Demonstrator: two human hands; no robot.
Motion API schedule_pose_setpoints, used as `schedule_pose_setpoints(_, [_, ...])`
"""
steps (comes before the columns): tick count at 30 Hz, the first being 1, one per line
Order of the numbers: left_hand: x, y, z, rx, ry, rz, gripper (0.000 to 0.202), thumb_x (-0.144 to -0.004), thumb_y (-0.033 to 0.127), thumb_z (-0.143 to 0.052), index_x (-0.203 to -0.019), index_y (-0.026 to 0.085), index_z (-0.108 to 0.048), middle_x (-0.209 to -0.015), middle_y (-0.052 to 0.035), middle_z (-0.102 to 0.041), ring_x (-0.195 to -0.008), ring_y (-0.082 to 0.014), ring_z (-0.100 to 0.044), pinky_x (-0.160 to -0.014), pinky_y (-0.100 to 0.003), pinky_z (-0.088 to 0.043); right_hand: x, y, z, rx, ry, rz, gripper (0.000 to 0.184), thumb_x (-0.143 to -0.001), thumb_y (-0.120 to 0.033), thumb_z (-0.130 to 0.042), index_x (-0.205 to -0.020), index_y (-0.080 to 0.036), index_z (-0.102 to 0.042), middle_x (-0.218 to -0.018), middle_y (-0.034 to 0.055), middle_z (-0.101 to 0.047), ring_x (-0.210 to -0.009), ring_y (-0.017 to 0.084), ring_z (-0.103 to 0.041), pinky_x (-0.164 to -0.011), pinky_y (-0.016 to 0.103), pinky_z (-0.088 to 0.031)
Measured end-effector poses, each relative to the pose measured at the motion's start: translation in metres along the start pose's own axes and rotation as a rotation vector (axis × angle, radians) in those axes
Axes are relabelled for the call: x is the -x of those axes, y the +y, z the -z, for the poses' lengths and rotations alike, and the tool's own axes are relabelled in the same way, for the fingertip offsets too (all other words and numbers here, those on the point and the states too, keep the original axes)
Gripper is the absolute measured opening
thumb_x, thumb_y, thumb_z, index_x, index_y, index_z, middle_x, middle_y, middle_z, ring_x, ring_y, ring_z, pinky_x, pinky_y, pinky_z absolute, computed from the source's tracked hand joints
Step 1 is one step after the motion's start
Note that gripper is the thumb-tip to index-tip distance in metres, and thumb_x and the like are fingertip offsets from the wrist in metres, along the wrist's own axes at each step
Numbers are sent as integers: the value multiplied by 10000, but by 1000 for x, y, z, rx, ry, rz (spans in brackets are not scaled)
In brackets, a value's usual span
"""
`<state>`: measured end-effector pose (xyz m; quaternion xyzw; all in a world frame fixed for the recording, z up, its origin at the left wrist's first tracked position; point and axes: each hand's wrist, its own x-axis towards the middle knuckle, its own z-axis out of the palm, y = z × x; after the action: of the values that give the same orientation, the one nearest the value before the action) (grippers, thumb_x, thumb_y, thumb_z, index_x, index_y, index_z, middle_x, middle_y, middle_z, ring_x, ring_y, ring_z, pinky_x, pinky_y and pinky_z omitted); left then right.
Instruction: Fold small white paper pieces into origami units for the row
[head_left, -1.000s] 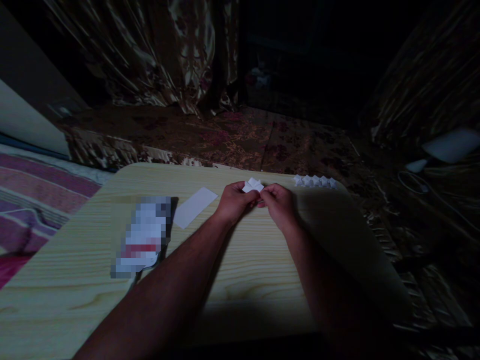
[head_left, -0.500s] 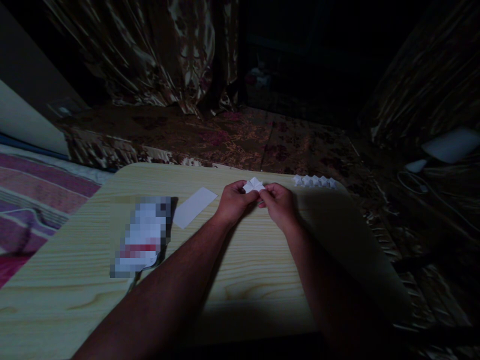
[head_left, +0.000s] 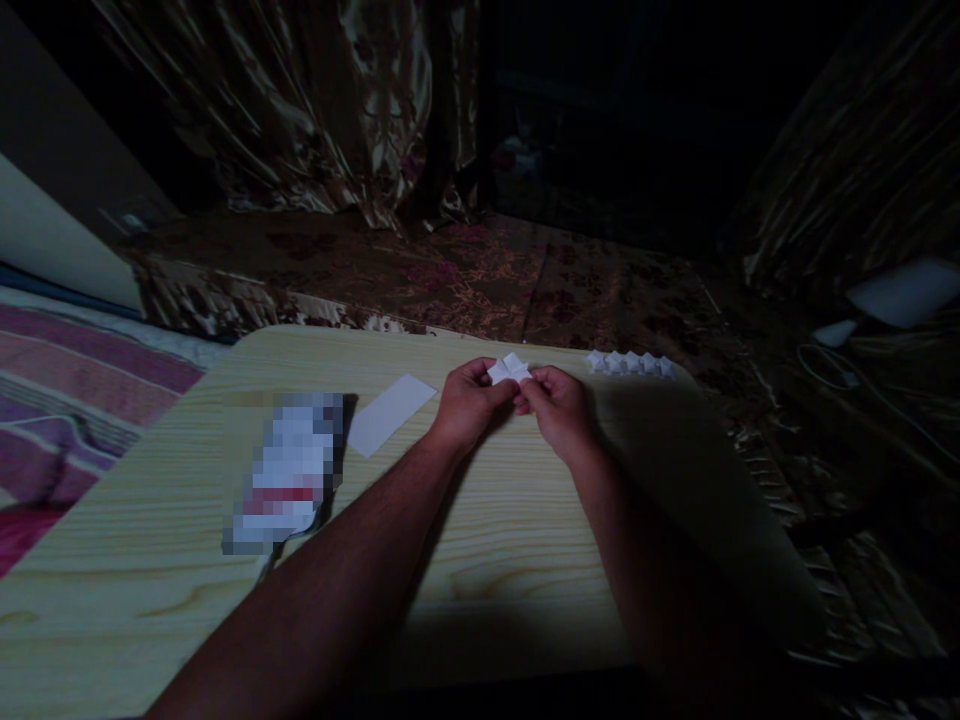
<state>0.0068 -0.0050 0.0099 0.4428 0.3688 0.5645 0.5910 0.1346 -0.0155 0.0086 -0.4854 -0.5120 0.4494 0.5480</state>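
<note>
Over at the far middle of the wooden table (head_left: 487, 540), pinching a small folded white paper (head_left: 510, 369) from both sides: left hand (head_left: 469, 405) closed on its left edge with thumb and fingertips, right hand (head_left: 559, 410) closed on its right edge the same way. Reaching in from the near edge, knuckles nearly meeting, with the paper poking up on the far side of the fingers. Hard to tell in this dim light whether resting on the wood or lifted just clear of it. Off to the right, near the table's far edge, lined up side by side: a row of small white paper stars (head_left: 630, 362), close to the right hand but apart from it. To the left of the left hand, lying flat and slanted: a plain white paper strip (head_left: 391, 414), untouched. Farther left and nearer, flat on the wood too: a blurred white-and-red item (head_left: 289, 475). Beyond the table, nothing but shiny brown patterned cloth (head_left: 450, 270) in the gloom, and at the far left a striped pink rug (head_left: 75, 380).
</note>
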Motion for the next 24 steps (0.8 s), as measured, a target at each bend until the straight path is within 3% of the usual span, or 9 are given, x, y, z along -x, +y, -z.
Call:
schedule_pose_setpoints(5, [1,2,0,23,-53,29,240,-620,284,-749,-737,126,-610,-610,9,-596,-493,-68,-483,-477,-199,-348,2,0,-1,-8,17,27,181,-762,-345,-618,-777,-167,-591,-632,-4,-626,-561,116,-602,-530,230,-520])
schedule_pose_setpoints(24, [0,-1,1,-40,-64,74,231,-645,323,-721,-705,134,-603,-562,3,-580,-428,-65,-438,-427,-208,-304,2,1,0,64,12,38,197,-754,-362,-628,-782,-171,-594,-613,2,-642,-553,129,-609,-549,251,-522])
